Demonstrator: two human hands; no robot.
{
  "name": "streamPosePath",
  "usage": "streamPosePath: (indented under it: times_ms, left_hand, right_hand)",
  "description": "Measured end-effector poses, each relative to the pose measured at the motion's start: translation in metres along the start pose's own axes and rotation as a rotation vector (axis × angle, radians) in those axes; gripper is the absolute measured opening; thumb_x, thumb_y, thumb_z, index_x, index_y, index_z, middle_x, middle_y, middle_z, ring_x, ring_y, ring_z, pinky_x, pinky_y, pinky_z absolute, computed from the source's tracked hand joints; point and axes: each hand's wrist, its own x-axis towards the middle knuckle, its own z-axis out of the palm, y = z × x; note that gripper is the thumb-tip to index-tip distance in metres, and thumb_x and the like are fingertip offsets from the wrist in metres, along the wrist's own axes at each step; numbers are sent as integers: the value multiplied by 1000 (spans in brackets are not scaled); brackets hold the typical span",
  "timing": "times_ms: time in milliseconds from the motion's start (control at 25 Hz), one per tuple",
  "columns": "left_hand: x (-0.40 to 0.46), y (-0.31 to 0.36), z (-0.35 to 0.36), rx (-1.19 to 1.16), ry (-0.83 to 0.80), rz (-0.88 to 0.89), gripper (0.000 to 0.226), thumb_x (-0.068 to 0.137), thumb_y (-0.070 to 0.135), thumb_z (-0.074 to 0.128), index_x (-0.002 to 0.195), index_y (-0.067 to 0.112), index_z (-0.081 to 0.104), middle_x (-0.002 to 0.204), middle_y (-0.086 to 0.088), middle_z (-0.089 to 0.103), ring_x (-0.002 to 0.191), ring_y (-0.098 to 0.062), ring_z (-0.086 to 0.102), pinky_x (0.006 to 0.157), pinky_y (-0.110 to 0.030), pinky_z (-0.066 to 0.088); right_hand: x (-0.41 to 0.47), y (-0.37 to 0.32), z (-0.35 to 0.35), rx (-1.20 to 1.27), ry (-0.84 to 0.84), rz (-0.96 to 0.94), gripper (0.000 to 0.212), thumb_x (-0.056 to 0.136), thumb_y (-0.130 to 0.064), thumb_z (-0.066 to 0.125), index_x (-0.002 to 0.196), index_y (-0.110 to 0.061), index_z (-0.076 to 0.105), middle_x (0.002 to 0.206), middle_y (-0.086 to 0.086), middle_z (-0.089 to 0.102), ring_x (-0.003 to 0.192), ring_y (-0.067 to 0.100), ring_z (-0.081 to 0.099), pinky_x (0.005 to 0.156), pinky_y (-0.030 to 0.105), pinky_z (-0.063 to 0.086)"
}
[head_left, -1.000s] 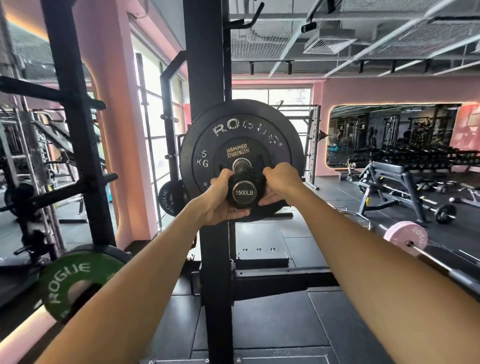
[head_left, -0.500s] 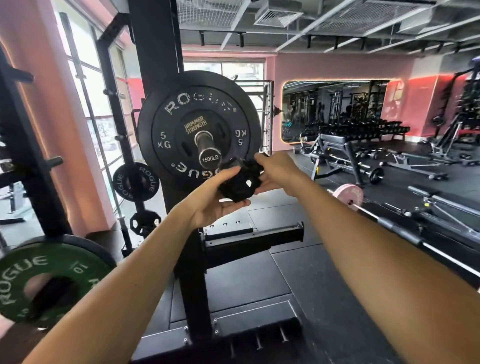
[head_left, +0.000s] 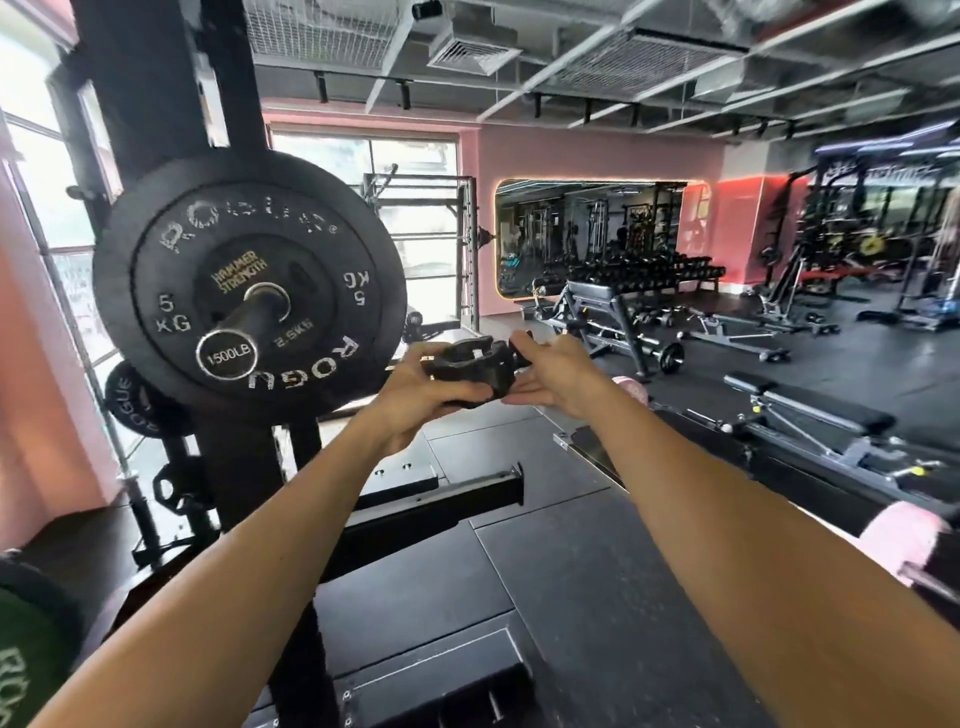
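A black barbell collar (head_left: 475, 366) is off the bar, held in the air between both hands to the right of the plates. My left hand (head_left: 415, 389) grips it from below and the left. My right hand (head_left: 553, 376) touches its right side with fingers fairly straight. The barbell sleeve end (head_left: 226, 356), marked 1500LB, sticks out bare. On it sit a small 2.5 kg plate and a black 5 kg Rogue plate (head_left: 249, 280), on the black rack upright (head_left: 156, 88).
A green Rogue plate (head_left: 21, 670) hangs at the lower left, small black plates (head_left: 130, 400) on pegs behind. A pink plate (head_left: 906, 540) on a floor barbell lies at the right. Benches (head_left: 810, 415) and dumbbell racks fill the far room. Black rubber flooring lies below.
The collar has come off the sleeve end and moved right with both hands. My view has swung to the right, so the plates now sit at the left.
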Motion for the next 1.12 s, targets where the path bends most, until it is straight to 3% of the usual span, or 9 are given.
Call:
streamPosePath:
  times_ms: [200,280,360,480,640,720,880,1000,1120]
  left_hand:
    - [53,-19,36,82,-17,51,92,43,5,92,122,19,47,124,-9,60,109,-28,65,91,-46,56]
    - [71,-28,42,160,-21,72,88,50,-7,88,123,16,44,123,-12,58,109,-27,63,89,-43,57]
    - [91,-38,43,248,-11,90,86,55,-15,83,124,15,41,121,-10,58,105,-22,63,86,-36,56]
    - [125,-59,38,336,8,93,88,53,-12,85,124,17,41,117,-4,59,101,-17,63,85,-34,55]
    - [176,-104,22,391,20,63,89,54,-11,86,126,13,41,110,4,60,98,-12,59,79,-23,50]
    - [209,-132,11,446,17,40,89,53,-4,88,127,17,43,110,7,60,102,-13,58,80,-18,47]
    - [279,-187,-9,490,15,-28,91,56,-5,88,132,12,41,110,6,56,103,-14,55,66,0,40]
    - [325,-233,-23,482,5,-105,91,58,-12,84,134,6,39,112,2,54,106,-16,54,68,-2,40]
    - [366,-289,-34,518,-20,-169,91,56,-3,88,134,9,43,113,4,58,107,-12,56,79,-4,40]
  right_hand:
    - [43,10,-46,58,-8,49,34,94,-26,60,104,6,52,95,34,65,77,38,69,61,38,60]
    - [62,15,-51,51,3,57,26,95,-22,59,94,3,51,96,33,64,70,36,68,54,37,60]
    - [85,25,-51,32,-16,68,28,96,-21,57,104,6,54,99,33,64,69,36,67,49,35,59]
    - [129,47,-45,-23,-52,138,38,98,-29,51,120,3,53,102,33,66,80,39,70,58,36,60]
    - [193,78,-30,-69,-18,213,36,98,-31,53,117,-1,56,90,26,67,64,31,67,55,35,59]
    - [233,101,-20,-98,-8,238,36,98,-31,53,115,-1,58,86,20,67,63,29,66,61,38,60]
    - [312,148,-1,-144,-17,291,32,98,-28,52,113,-1,58,88,14,64,66,24,64,63,41,59]
    - [362,184,12,-169,-31,348,25,98,-25,52,107,-3,57,83,11,61,65,24,64,61,41,59]
    - [410,233,19,-231,-4,400,28,97,-24,54,105,2,59,85,14,62,67,28,64,56,34,59]
